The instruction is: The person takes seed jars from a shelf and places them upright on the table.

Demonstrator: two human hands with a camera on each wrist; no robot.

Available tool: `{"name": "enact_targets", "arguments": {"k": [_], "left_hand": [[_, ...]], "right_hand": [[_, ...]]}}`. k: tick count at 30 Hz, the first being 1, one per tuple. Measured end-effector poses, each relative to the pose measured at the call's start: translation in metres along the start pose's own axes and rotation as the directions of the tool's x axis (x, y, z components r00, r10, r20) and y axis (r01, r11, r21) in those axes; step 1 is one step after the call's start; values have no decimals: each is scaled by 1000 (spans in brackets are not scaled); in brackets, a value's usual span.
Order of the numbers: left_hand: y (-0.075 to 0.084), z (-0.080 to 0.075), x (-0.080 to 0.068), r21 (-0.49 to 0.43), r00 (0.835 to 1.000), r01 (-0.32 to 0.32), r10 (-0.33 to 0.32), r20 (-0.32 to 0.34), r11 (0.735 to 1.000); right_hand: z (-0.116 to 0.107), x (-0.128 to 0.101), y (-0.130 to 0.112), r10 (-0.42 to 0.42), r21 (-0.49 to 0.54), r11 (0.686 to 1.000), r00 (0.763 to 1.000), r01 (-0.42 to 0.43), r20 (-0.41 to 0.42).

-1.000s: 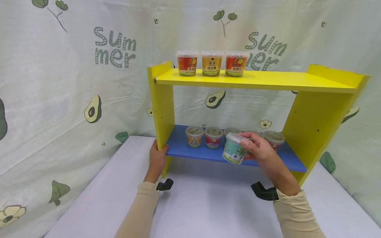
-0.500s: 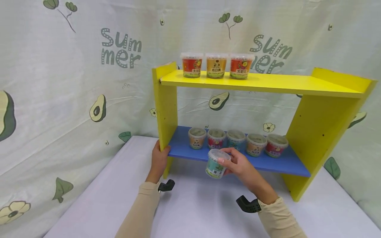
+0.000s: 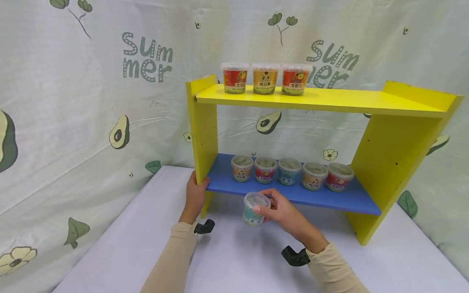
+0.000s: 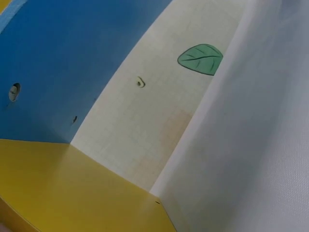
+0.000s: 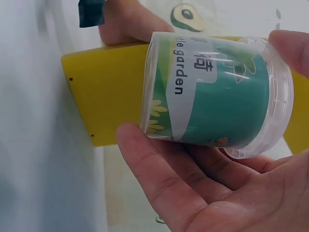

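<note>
My right hand (image 3: 280, 209) holds a small plastic tub (image 3: 253, 211) with a teal label and clear lid, in front of the blue lower shelf (image 3: 293, 197). In the right wrist view, the tub (image 5: 217, 92) lies between the thumb and the fingers, its label reading "garden". My left hand (image 3: 196, 194) grips the lower part of the yellow left side panel (image 3: 205, 134) of the shelf unit, the thumb reaching the blue board. In the left wrist view, the underside of the blue board (image 4: 72, 63) and the yellow panel (image 4: 72, 188) show; the hand is nearly all outside that view.
Several similar tubs (image 3: 289, 172) stand in a row on the blue shelf. On the yellow top board (image 3: 340, 97) are three tubs (image 3: 265, 80) with red and orange labels. A white cloth covers the table (image 3: 234, 264); a patterned curtain (image 3: 73, 122) hangs behind.
The right hand has carried the teal tub left and down, away from the row on the blue shelf to in front of its edge. The left hand has kept its grip on the panel.
</note>
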State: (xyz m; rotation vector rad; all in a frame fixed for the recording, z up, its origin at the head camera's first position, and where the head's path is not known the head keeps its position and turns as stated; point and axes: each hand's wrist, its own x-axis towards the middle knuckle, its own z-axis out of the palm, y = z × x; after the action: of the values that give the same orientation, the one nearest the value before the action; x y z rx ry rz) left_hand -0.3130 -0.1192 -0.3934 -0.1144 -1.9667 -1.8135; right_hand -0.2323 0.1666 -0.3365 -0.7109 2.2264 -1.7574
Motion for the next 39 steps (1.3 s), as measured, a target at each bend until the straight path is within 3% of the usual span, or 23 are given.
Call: {"name": "enact_targets", "arguments": {"k": [17,26,34,39], "left_hand": [[-2,-2,2,-15,1000,-8,8,-2,1000],[0,-2,1,-9,1000,17,-17,12,1000],[0,0,1,-19,1000,28,-27,6,999],[-1,0,2,-27,1000,2,-2,-8,1000]], "right_hand": [[32,12,21,85,-58,995,995,-82,48],[47,17,43,94,-122,988,996,-92,7],[54,19,46,81,-224,971,997,-83,-18],[57,20,47,101,-252,962,995,-103,-19]]}}
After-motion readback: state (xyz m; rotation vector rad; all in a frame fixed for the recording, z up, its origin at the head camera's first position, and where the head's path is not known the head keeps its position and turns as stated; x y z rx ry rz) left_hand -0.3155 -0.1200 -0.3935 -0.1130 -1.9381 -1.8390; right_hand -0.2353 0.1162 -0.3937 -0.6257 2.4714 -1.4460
